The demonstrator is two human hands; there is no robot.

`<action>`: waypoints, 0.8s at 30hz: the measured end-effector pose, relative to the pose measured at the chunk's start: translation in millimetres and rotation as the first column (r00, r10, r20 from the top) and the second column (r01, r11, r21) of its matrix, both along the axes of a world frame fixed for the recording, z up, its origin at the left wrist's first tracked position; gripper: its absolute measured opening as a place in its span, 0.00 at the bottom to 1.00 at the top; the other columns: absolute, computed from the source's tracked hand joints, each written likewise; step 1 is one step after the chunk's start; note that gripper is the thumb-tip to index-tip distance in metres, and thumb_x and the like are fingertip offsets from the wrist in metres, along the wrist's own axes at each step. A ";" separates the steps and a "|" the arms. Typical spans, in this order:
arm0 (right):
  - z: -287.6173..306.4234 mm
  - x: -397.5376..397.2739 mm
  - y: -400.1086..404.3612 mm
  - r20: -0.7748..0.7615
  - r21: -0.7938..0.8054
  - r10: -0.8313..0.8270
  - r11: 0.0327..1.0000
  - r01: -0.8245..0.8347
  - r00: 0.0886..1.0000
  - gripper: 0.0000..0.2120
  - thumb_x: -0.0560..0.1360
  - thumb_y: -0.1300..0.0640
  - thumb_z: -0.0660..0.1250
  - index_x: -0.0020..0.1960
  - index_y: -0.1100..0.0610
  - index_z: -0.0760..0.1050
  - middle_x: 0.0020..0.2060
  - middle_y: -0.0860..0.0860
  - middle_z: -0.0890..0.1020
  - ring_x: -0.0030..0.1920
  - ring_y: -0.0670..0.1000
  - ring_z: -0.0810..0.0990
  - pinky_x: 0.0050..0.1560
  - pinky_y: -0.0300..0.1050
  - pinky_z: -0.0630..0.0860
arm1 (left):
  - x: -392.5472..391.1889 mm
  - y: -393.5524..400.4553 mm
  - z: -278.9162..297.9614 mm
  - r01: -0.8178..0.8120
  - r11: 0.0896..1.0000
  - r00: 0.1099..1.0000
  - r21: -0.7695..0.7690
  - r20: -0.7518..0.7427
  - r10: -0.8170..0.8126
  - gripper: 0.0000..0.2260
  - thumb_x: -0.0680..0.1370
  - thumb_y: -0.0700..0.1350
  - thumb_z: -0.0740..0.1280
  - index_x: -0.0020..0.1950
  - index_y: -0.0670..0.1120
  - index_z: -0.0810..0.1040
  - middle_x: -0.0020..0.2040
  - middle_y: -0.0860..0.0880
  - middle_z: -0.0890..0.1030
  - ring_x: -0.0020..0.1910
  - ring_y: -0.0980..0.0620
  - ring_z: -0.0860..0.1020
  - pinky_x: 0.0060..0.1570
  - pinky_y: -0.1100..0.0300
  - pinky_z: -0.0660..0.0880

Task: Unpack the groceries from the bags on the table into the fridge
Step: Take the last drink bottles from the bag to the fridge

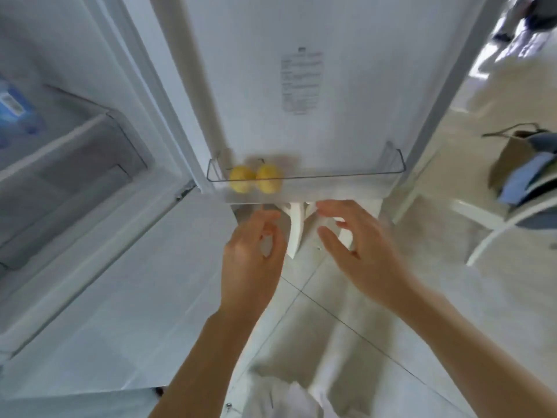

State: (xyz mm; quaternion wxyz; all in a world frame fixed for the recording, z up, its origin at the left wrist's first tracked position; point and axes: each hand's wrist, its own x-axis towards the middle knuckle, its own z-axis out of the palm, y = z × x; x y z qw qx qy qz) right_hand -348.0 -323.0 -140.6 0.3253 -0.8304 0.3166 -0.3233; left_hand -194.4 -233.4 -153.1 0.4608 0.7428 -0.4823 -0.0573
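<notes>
Currently 2 yellow fruits (255,182) sit at the left end of the clear door shelf (346,176). Left hand (251,260) and right hand (358,251) hover just below it, fingers loosely spread, holding nothing. Placing step looks finished; next, probably fetch more from the paper bag (509,164), well right of the shelf.

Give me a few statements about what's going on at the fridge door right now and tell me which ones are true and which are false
1. Two yellow fruits sit in the clear door shelf. True.
2. The left hand holds one of the fruits. False: its fingers are loosely curled and hold nothing.
3. Both hands are below the door shelf. True; the right hand is there too, with nothing in it.
4. The fruits lie at the shelf's right end. False: they lie near its left end.
5. The fridge door is closed. False: it stands open, its printed label showing.
</notes>
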 end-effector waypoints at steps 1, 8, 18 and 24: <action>-11.4 -23.9 0.4 -0.017 0.031 -0.023 0.999 0.023 1.000 0.15 0.77 0.53 0.62 0.63 0.55 0.73 0.57 0.47 0.78 0.59 0.45 0.77 0.61 0.48 0.74 | -25.1 -3.8 -10.9 0.031 0.999 0.999 0.038 -0.026 -0.030 0.08 0.77 0.40 0.67 0.54 0.49 0.79 0.43 0.54 0.82 0.44 0.56 0.79 0.47 0.58 0.77; -70.2 -177.8 3.3 -0.190 0.171 -0.153 0.967 0.186 0.970 0.15 0.78 0.55 0.64 0.65 0.52 0.72 0.57 0.44 0.78 0.58 0.40 0.76 0.61 0.41 0.73 | -174.0 -26.8 -72.2 0.240 0.947 0.969 0.214 -0.109 -0.221 0.09 0.77 0.43 0.67 0.57 0.52 0.78 0.42 0.54 0.82 0.44 0.59 0.79 0.47 0.66 0.77; -113.3 -299.6 -31.9 -0.264 0.314 -0.373 0.839 0.445 0.890 0.12 0.78 0.58 0.64 0.62 0.54 0.74 0.51 0.45 0.81 0.53 0.42 0.79 0.57 0.47 0.77 | -268.3 -82.7 -113.0 0.464 0.765 0.883 0.447 -0.161 -0.441 0.10 0.77 0.45 0.64 0.57 0.54 0.77 0.42 0.56 0.80 0.42 0.58 0.76 0.44 0.64 0.74; -127.8 -326.3 -105.8 -0.297 0.352 -0.378 0.810 0.469 0.877 0.12 0.78 0.57 0.63 0.62 0.54 0.74 0.50 0.45 0.81 0.53 0.44 0.79 0.56 0.48 0.77 | -267.8 -176.7 -126.1 0.469 0.748 0.880 0.470 -0.178 -0.440 0.10 0.77 0.43 0.65 0.56 0.52 0.77 0.40 0.55 0.81 0.41 0.58 0.79 0.45 0.55 0.78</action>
